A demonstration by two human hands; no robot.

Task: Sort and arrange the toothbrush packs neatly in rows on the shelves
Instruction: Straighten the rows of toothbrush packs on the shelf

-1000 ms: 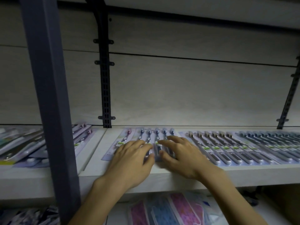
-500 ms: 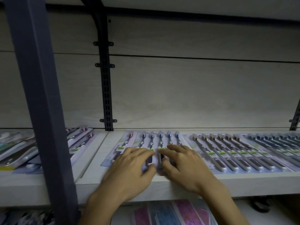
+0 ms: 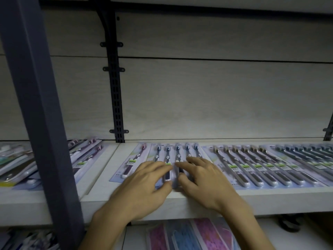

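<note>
Both hands are lying palm-down on the blue-headed toothbrush packs (image 3: 177, 156) in the middle of the shelf (image 3: 270, 199). Left hand (image 3: 144, 184) is pressing with fingers nearly straight, thumb hooking the near edge of a pack; nothing gripped. Right hand (image 3: 203, 179) is doing the same just beside it, fingers spread flat on the packs, thumb at the front edge; released, not clenched.

Change over the last second: hardly any. Both hands are sitting in the same spot on the same packs as before, fingertips creeping slightly toward each other, index tips now nearly touching over one pack. The blue group isn't visibly shifting. I'm reading this as fine squaring-up, closing a gap between two packs, not a relocation.

Where things are lying:
- Pink-headed pack (image 3: 133, 163) is sitting left of the blue group, angled a bit, partly under my left fingers.
- Beige-headed packs (image 3: 252, 165) are lying in a tidy overlapping row to the right, then dark-headed packs (image 3: 310, 156) beyond them.
- Loose packs (image 3: 86, 152) on the neighbouring shelf section, left of the upright post (image 3: 45, 123), are looking skewed and piled.

My take: this section is nearly done; the pink pack needs straightening, then the left pile needs sorting.
</note>
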